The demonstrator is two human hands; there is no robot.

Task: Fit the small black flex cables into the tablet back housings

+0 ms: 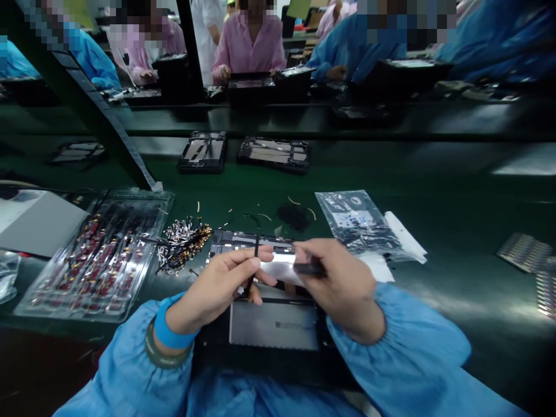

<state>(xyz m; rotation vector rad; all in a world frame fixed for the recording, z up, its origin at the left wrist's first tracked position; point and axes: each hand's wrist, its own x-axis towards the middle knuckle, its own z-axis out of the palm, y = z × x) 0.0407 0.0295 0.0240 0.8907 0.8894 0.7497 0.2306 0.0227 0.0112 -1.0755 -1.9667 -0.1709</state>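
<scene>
Pinching the thin black cable (253,263) in your left hand (221,284), with a dark tool (309,268) gripped in your right hand (336,284), you risk kinking it over the open tablet (273,321).

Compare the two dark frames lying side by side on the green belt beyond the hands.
The left frame looks narrower and squarer; the right frame is wider and flatter. The left frame lies nearly square to the view; the right frame is turned slightly, with its right end nearer. The right frame shows pale strips inside; the left frame looks darker. Both are dark open assemblies resting untouched on the belt.
</scene>
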